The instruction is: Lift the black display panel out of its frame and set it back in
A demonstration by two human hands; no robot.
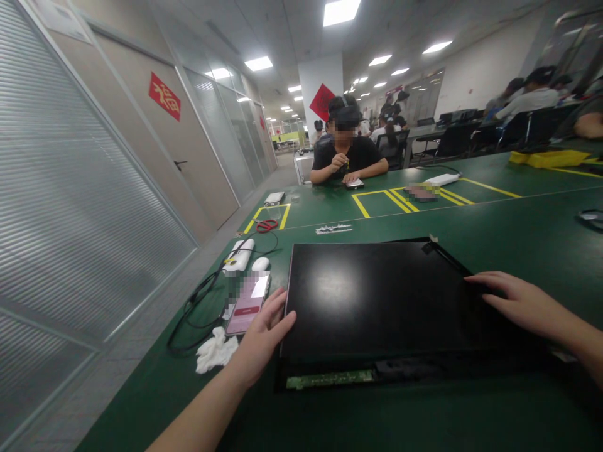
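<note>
A large black LCD panel [367,295] is in front of me, its glossy face up and reflecting a ceiling light. A green circuit board strip [330,380] shows along its near side. Dark frame edging [450,256] sticks out past its far right corner. My left hand [266,336] is closed on the panel's left edge, thumb over the top face. At the right edge, my right hand [513,298] grips the panel, with some fingertips hidden against the black rim. Whether the panel rests flat or is slightly raised, I cannot tell.
Left of the panel lie a phone [245,307], a crumpled white tissue [217,350], a white mouse-like object [260,264], a white power strip [239,256] and black cables [188,307]. Red-handled scissors [267,226] lie beyond. Across the green table [301,216] sits a person [348,150] handling a small device.
</note>
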